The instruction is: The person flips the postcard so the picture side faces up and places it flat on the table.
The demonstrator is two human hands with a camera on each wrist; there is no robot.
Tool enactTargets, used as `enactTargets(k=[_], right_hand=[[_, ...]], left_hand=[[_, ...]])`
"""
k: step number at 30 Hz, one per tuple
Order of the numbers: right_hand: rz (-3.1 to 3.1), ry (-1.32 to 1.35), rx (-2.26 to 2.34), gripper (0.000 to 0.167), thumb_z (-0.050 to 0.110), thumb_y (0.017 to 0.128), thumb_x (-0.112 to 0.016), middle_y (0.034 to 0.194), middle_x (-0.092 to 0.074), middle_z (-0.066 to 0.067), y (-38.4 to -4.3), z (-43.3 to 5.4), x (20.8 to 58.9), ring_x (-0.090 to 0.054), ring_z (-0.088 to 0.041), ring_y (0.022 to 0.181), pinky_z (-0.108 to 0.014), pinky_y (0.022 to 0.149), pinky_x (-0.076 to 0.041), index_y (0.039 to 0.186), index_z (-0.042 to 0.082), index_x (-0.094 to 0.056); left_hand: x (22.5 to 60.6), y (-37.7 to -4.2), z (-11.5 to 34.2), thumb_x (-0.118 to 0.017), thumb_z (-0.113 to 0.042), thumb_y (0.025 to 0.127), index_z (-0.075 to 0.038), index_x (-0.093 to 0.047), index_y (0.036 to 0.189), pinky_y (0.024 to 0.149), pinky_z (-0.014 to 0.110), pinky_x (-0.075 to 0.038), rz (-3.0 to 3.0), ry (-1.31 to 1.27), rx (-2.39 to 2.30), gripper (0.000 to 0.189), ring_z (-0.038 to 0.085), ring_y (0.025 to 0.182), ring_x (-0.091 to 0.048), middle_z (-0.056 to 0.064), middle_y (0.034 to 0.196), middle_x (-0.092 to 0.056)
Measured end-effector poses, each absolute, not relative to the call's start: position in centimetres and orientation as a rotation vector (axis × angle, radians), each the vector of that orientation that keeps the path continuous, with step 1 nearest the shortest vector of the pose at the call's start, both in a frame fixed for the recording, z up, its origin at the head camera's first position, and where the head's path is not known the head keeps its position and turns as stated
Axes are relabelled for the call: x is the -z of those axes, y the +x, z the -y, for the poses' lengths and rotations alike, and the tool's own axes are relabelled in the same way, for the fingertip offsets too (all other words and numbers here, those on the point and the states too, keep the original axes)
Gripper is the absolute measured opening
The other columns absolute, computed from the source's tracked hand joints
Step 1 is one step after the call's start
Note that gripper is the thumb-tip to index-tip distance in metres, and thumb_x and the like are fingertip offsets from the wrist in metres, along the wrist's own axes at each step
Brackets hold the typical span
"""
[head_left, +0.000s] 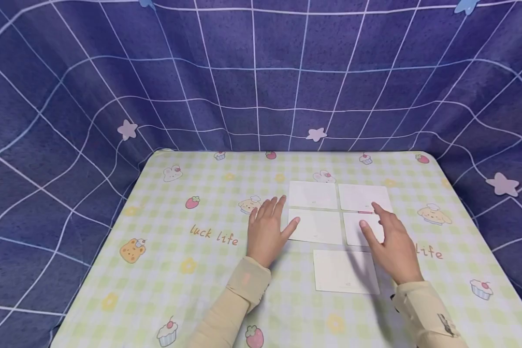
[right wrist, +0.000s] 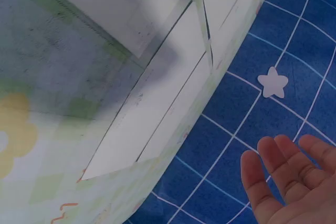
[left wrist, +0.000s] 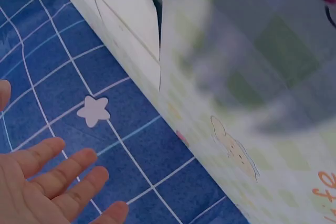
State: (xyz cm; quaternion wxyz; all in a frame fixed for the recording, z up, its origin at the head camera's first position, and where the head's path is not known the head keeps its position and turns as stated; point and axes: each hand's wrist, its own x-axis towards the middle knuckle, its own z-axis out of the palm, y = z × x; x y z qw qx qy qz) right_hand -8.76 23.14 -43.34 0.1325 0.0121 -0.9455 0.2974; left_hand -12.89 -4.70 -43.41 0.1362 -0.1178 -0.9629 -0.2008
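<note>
Head view: four white cards are laid in a two-by-two block right of centre on the checked tablecloth (head_left: pixel 156 270): upper left card (head_left: pixel 313 195), upper right card (head_left: pixel 361 195), lower left card (head_left: pixel 315 225), lower right card (head_left: pixel 352 229). Narrow gaps are left between the columns; a short red strip (head_left: pixel 365 212) is seen where the two right-hand cards meet. A fifth card (head_left: pixel 341 273) is placed apart, on the near side of the block, between the two sleeves (head_left: pixel 248 280); a shadow is cast across it. The left hand (head_left: pixel 267 232) is held just beside the block's left side, fingers extended, thumb spread wide toward the lower left card; nothing is gripped. The right hand (head_left: pixel 393 246) is held at the right column, thumb and forefinger set well apart, lower right card partly covered; nothing is seen gripped. Contact with any card cannot be told for either hand. Blue gridded curtain (head_left: pixel 261 87) is hung behind. Left wrist view: relaxed, parted fingers are shown against the curtain, nothing held; card edges are visible at the top. Right wrist view: loosely bent fingers are shown, nothing held; cards are seen at a slant, partly shaded, with a pale star (right wrist: pixel 273 83) on the curtain.
</note>
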Motion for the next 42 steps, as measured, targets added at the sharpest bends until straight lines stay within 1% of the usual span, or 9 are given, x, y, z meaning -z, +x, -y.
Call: enactTargets(k=[3, 9, 13, 19, 27, 35, 42], right_hand=[[2.744, 0.039, -0.871, 0.062, 0.042, 0.105, -0.053, 0.137, -0.055, -0.021, -8.6, -23.4, 43.5, -0.055, -0.04, 0.114, -0.061, 0.085, -0.045, 0.154, 0.007, -0.04], [2.755, 0.065, -0.877, 0.06, 0.04, 0.104, -0.055, 0.133, -0.057, -0.02, -8.2, -24.0, 43.5, -0.058, -0.039, 0.108, -0.055, 0.083, -0.048, 0.153, 0.006, -0.043], [2.762, 0.081, -0.876, 0.059, 0.038, 0.103, -0.058, 0.132, -0.058, -0.019, -8.0, -24.5, 43.4, -0.059, -0.037, 0.106, -0.052, 0.081, -0.048, 0.15, 0.005, -0.045], [2.779, 0.095, -0.889, 0.056, 0.037, 0.104, -0.058, 0.129, -0.058, -0.02, -7.5, -25.1, 43.6, -0.061, -0.036, 0.102, -0.051, 0.079, -0.049, 0.148, 0.003, -0.047], [2.793, 0.093, -0.907, 0.056, 0.035, 0.104, -0.059, 0.122, -0.061, -0.021, -7.1, -25.8, 43.9, -0.064, -0.036, 0.094, -0.049, 0.077, -0.051, 0.147, 0.002, -0.048], [2.847, 0.054, -0.927, 0.058, 0.039, 0.104, -0.058, 0.125, -0.06, -0.02, -6.6, -26.2, 44.3, -0.062, -0.035, 0.095, -0.044, 0.073, -0.05, 0.148, 0.002, -0.047], [2.862, 0.051, -0.942, 0.059, 0.039, 0.104, -0.058, 0.125, -0.061, -0.019, -6.3, -26.4, 44.8, -0.061, -0.032, 0.096, -0.042, 0.073, -0.049, 0.148, 0.003, -0.047]], left_hand=[[43.5, -12.7, 4.4, -0.059, -0.055, 0.098, -0.012, -0.053, 0.147, 0.114, 0.055, -0.034, 2.794, -0.358, 0.594, 0.066, 0.031, 0.137, -0.05, 0.011, 0.145, -0.057], [43.8, -12.4, 3.9, -0.061, -0.054, 0.097, -0.011, -0.055, 0.146, 0.111, 0.053, -0.037, 2.787, -0.387, 0.642, 0.065, 0.03, 0.133, -0.053, 0.01, 0.144, -0.059], [43.9, -12.3, 3.5, -0.063, -0.053, 0.097, -0.011, -0.055, 0.145, 0.108, 0.052, -0.04, 2.775, -0.412, 0.652, 0.065, 0.03, 0.13, -0.056, 0.01, 0.141, -0.06], [43.9, -11.9, 2.9, -0.065, -0.052, 0.096, -0.011, -0.056, 0.145, 0.105, 0.048, -0.044, 2.788, -0.429, 0.684, 0.065, 0.028, 0.126, -0.059, 0.009, 0.138, -0.063], [44.5, -11.6, 2.3, -0.067, -0.052, 0.095, -0.011, -0.056, 0.144, 0.099, 0.048, -0.047, 2.798, -0.437, 0.715, 0.066, 0.027, 0.122, -0.061, 0.008, 0.134, -0.065], [45.3, -11.4, 2.0, -0.07, -0.054, 0.092, -0.012, -0.059, 0.142, 0.096, 0.046, -0.049, 2.792, -0.452, 0.68, 0.066, 0.026, 0.117, -0.064, 0.007, 0.128, -0.067], [45.6, -11.0, 1.8, -0.073, -0.056, 0.088, -0.014, -0.06, 0.141, 0.093, 0.045, -0.05, 2.804, -0.477, 0.648, 0.069, 0.025, 0.116, -0.065, 0.007, 0.126, -0.068]])
